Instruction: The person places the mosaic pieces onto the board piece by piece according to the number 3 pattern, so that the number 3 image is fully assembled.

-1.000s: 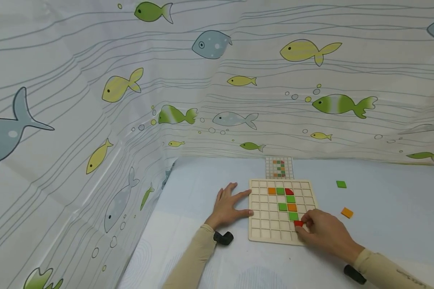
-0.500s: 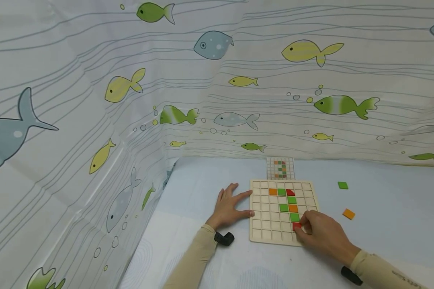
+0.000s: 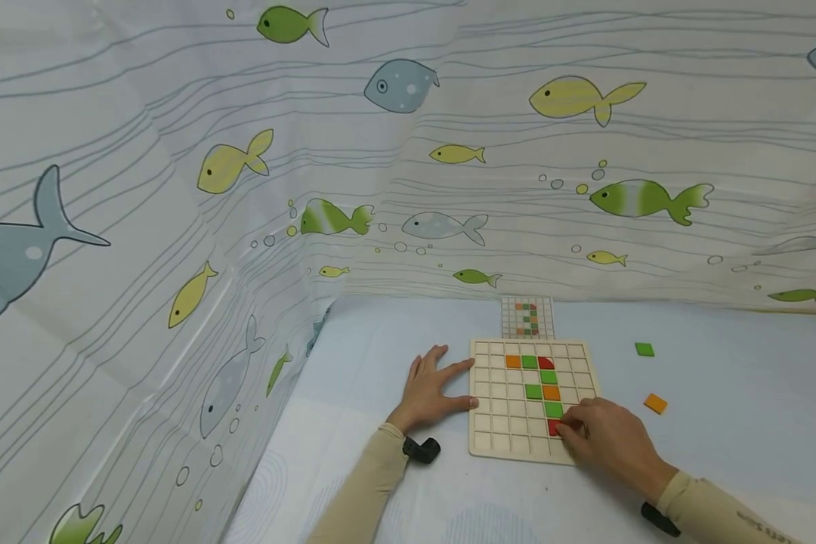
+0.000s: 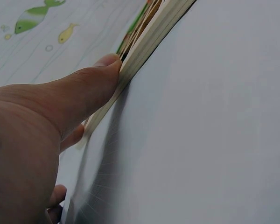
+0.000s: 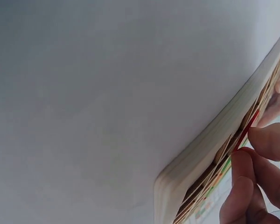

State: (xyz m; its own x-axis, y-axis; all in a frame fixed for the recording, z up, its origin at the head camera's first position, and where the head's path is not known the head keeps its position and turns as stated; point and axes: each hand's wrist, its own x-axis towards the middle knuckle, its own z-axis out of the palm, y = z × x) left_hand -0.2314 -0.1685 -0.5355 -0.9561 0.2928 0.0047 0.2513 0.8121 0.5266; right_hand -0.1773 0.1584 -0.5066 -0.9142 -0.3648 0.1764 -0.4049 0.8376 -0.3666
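Note:
A pale wooden grid board [image 3: 491, 423] lies on the table with orange, green and red tiles in some of its cells. My right hand [image 3: 612, 437] pinches a red tile [image 3: 554, 428] between thumb and fingertips, low on the board, just below a green tile [image 3: 554, 409]. The right wrist view shows this red tile [image 5: 246, 130] at the cell ridges, partly covered by the fingers; whether it sits flat is unclear. With fingers spread, my left hand [image 3: 427, 393] touches the board's left edge. In the left wrist view the thumb [image 4: 95, 81] presses against that edge.
Behind the board lies a pattern card [image 3: 510, 321] showing coloured squares on a grid. To the right, a loose green tile [image 3: 644, 349] and an orange tile [image 3: 656, 403] rest on the table. A fish-print sheet [image 3: 408, 181] hangs behind and at the left.
The red tile has shifted slightly left, into line below the green tile, with my right fingers staying on it. My left hand keeps its place on the board's edge.

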